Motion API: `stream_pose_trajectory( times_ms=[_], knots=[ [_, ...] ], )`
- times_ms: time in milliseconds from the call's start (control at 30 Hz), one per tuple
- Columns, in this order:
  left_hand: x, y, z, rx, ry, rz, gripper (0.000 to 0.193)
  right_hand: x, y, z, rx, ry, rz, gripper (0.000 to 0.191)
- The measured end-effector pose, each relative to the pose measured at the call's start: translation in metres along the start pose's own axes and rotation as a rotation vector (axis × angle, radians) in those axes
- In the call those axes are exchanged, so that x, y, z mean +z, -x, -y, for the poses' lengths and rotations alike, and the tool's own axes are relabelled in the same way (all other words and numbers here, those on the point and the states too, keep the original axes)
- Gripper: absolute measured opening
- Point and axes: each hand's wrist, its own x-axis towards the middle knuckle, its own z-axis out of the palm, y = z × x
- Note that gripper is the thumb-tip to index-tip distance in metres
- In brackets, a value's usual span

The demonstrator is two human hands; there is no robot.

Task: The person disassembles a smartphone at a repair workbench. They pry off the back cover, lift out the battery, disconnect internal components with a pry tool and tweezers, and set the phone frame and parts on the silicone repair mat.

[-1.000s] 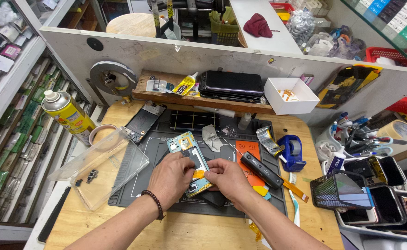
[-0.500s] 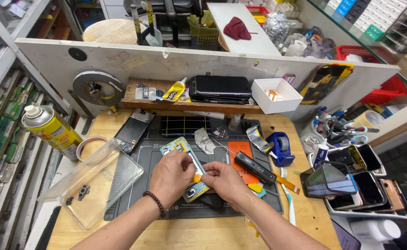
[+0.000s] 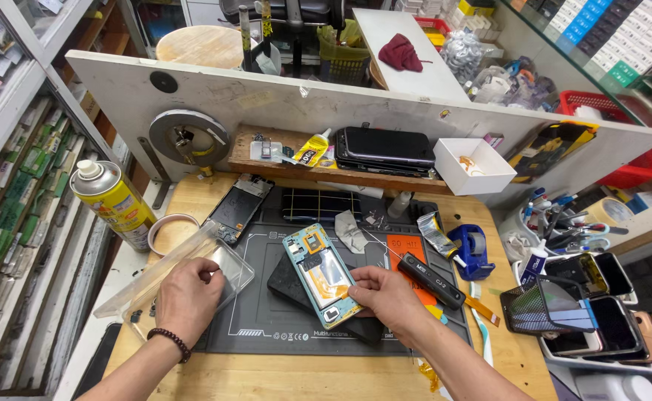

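Your right hand [image 3: 385, 297] pinches the lower right edge of the opened light-blue phone frame [image 3: 321, 273], which lies face-down and tilted on the dark grey rubber work mat [image 3: 266, 327] at the centre of the wooden bench. Your left hand [image 3: 189, 297], with a dark bead bracelet [image 3: 171, 343] at the wrist, rests at nine o'clock from the phone, fingers curled down onto the clear plastic parts tray [image 3: 225, 260]; whether it grips anything there you cannot tell. At three o'clock from the phone, just beside your right hand, lies a black bar-shaped tool [image 3: 431, 281]. A yellow spray can [image 3: 112, 202] stands at ten o'clock, and a blue tape dispenser [image 3: 471, 249] sits at two o'clock.
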Motion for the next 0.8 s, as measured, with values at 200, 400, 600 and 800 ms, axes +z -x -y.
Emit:
stream_pose_trajectory(
  times_ms=[200,400,600,800],
  knots=[
    [-0.001,-0.009,0.001,0.1,0.028,-0.022,0.027,0.0,0.003,-0.002,-0.018,-0.035,-0.012,0.039],
    [-0.011,0.02,-0.008,-0.034,0.081,0.06,0.03,0.002,0.003,-0.004,-0.005,-0.004,-0.02,0.039],
    [0.0,0.019,-0.061,0.026,0.368,0.272,0.032,-0.007,0.006,0.012,0.103,-0.205,-0.005,0.04],
    [-0.005,0.003,-0.101,-0.28,1.121,0.823,0.043,-0.019,0.02,0.033,0.053,-0.357,0.113,0.038]
  ],
)
